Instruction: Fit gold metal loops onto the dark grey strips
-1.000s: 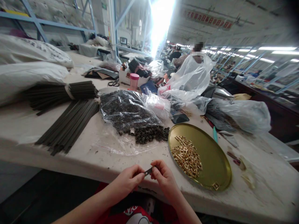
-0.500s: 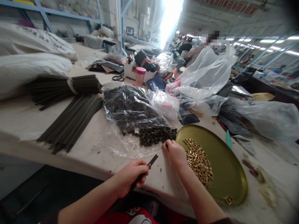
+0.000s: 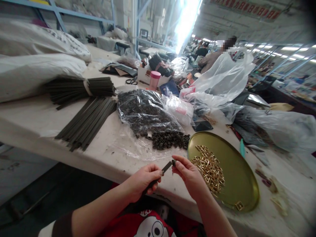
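1. The left hand (image 3: 149,179) has its fingers clamped on a dark strip (image 3: 167,167) at the desk's (image 3: 102,144) near edge.
2. The right hand's (image 3: 189,172) fingers pinch a small dark loop (image 3: 173,162) by the strip's tip; whether it's over the end, I can't tell.
3. Plenty looks left: piled loops (image 3: 165,141), gold buckles (image 3: 208,168) in the tray (image 3: 239,171).

white glare (image 3: 188,26): near one o'clock, we see it blown out
ceiling lamps (image 3: 295,48): we find bright rows past two o'clock
plastic bag (image 3: 148,112): glints, near centre
floor (image 3: 66,187): dark toward eight o'clock
banner (image 3: 247,9): blurred, past one o'clock
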Tool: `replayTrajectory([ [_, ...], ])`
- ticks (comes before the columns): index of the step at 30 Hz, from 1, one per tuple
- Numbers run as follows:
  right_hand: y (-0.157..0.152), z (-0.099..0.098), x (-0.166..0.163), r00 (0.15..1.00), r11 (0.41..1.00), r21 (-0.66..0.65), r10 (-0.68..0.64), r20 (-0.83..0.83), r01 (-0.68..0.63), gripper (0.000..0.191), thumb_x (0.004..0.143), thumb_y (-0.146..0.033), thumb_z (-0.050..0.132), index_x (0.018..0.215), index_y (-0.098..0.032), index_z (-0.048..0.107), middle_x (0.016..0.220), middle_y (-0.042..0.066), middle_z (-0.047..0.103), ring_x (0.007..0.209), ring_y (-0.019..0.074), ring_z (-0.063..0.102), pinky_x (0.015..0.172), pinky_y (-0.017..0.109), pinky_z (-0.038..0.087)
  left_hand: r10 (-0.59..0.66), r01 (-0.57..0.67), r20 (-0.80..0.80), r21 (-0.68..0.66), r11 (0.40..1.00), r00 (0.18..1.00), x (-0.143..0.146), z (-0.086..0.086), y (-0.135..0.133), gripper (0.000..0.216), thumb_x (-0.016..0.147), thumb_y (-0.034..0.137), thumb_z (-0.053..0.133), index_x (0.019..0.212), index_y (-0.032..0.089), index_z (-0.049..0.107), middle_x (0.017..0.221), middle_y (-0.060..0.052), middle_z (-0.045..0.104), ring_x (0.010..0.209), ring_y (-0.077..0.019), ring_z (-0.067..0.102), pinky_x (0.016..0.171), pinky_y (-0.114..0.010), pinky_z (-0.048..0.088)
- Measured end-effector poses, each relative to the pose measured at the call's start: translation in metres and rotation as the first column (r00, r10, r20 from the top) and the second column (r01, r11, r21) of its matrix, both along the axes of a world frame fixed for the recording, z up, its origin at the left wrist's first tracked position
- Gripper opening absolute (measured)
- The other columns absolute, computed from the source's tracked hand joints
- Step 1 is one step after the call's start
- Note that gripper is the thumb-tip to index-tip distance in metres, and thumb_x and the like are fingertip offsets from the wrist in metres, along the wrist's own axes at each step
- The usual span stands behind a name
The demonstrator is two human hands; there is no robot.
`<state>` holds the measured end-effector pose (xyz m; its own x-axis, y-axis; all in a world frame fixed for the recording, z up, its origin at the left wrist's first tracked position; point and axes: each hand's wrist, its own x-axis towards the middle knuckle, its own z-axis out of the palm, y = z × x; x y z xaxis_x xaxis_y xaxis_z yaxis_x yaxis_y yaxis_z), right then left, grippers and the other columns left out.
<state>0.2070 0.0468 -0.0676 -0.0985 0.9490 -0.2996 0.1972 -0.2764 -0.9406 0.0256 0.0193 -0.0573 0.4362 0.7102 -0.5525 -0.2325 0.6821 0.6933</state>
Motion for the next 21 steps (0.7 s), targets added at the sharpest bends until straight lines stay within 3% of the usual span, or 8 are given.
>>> replayTrajectory([
  [2,-0.019,0.003,-0.006,0.962,0.987,-0.138,-0.113,-0.25,0.08,0.034,0.071,-0.039,0.065,0.098,-0.018,0.062,0.082,0.003,0.064,0.068,0.0138,0.059,0.071,0.032,0.048,-0.007,0.008,-0.021,0.063,0.998,1.0,0.001,0.001,-0.004,0.024,0.072,0.038,0.054,0.069,0.018,0.04,0.051,0.009,0.042,0.035,-0.0028,0.031,0.031,-0.014,0.019],
  [5,-0.034,0.006,-0.011,0.931,0.971,-0.196,-0.194,-0.311,0.136,0.032,0.067,-0.038,0.07,0.092,-0.019,0.064,0.078,0.002,0.064,0.066,0.0125,0.059,0.069,0.03,0.048,-0.046,0.066,-0.133,0.151,0.986,0.99,0.001,0.002,-0.01,0.019,0.075,0.034,0.049,0.067,0.019,0.039,0.042,0.01,0.038,0.034,-0.0044,0.029,0.032,-0.015,0.02],
  [9,-0.044,0.011,-0.013,0.986,0.993,-0.067,-0.106,-0.13,0.098,0.032,0.07,-0.041,0.066,0.091,-0.018,0.063,0.075,0.001,0.063,0.066,0.0136,0.059,0.066,0.028,0.047,-0.071,0.181,-0.351,0.292,0.939,0.934,0.0,0.004,-0.018,0.013,0.073,0.025,0.046,0.063,0.019,0.041,0.041,0.01,0.036,0.035,-0.0056,0.032,0.035,-0.016,0.024],
  [12,-0.054,0.014,-0.015,0.998,0.995,0.082,0.047,0.039,-0.05,0.025,0.073,-0.038,0.061,0.087,-0.018,0.064,0.072,0.001,0.061,0.067,0.0148,0.057,0.065,0.027,0.045,-0.089,0.256,-0.423,0.357,0.899,0.902,0.0,0.005,-0.023,0.013,0.073,0.024,0.045,0.061,0.018,0.042,0.044,0.009,0.037,0.038,-0.0065,0.034,0.036,-0.016,0.025],
  [15,-0.061,0.014,-0.016,0.995,0.993,0.046,0.104,0.015,-0.104,0.021,0.074,-0.035,0.06,0.086,-0.018,0.062,0.072,0.001,0.06,0.067,0.0141,0.055,0.063,0.026,0.044,-0.131,0.291,-0.407,0.359,0.887,0.904,0.0,0.009,-0.026,0.016,0.075,0.029,0.045,0.066,0.017,0.045,0.047,0.008,0.039,0.039,-0.0066,0.036,0.036,-0.017,0.025],
  [18,-0.06,0.015,-0.014,0.992,0.998,-0.026,-0.052,-0.117,0.05,0.027,0.072,-0.037,0.062,0.089,-0.018,0.057,0.064,-0.003,0.056,0.06,0.0116,0.052,0.059,0.024,0.042,-0.277,0.379,-0.315,0.333,0.863,0.908,-0.001,0.013,-0.026,0.021,0.08,0.037,0.041,0.081,0.016,0.048,0.056,0.006,0.05,0.038,-0.0065,0.04,0.036,-0.017,0.026],
  [21,-0.058,0.013,-0.017,0.943,0.976,-0.001,-0.212,-0.255,0.219,0.048,0.067,-0.037,0.068,0.107,-0.02,0.048,0.069,-0.005,0.053,0.058,0.0091,0.05,0.058,0.022,0.042,-0.314,0.415,-0.32,0.324,0.85,0.894,0.003,0.013,-0.023,0.038,0.081,0.043,0.036,0.105,0.014,0.043,0.049,0.008,0.046,0.034,-0.007,0.031,0.035,-0.018,0.02],
])
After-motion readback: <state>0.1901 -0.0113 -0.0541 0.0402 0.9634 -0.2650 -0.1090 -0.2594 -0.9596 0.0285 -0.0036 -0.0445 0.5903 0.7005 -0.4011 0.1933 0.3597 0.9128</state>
